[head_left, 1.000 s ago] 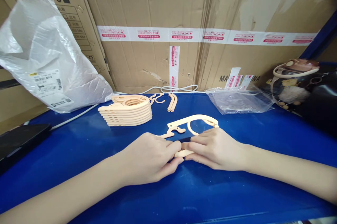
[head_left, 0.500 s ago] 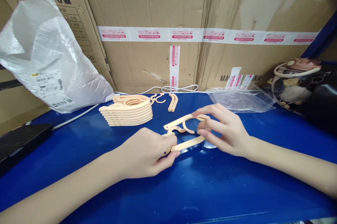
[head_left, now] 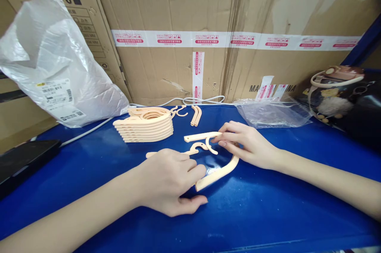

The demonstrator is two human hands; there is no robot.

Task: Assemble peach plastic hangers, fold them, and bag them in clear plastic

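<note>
In the head view, a pale peach folding clothes hanger [head_left: 216, 174] has its two arms spread apart, with its curved hook [head_left: 210, 146] between them. My right hand [head_left: 248, 144] grips its bend at the right, fingers closed round the joint. My left hand [head_left: 169, 179] is over the blue table by the lower arm's free end, its thumb apart from the bent fingers. Beneath that hand lies another peach hanger piece [head_left: 151, 155], mostly hidden, its end poking out to the left.
A stack of several folded hangers [head_left: 144, 128] sits behind my left hand. Loose hooks [head_left: 181, 112] and short curved pieces [head_left: 195, 115] lie beside it. A white plastic bag [head_left: 56, 66], a black device [head_left: 26, 161], a clear bag [head_left: 270, 113] and cardboard boxes [head_left: 166, 70] surround the table.
The hanger's lower arm has swung down and toward me, widening the gap between the arms. My left thumb and fingers have parted from it. My right hand has shifted slightly left.
</note>
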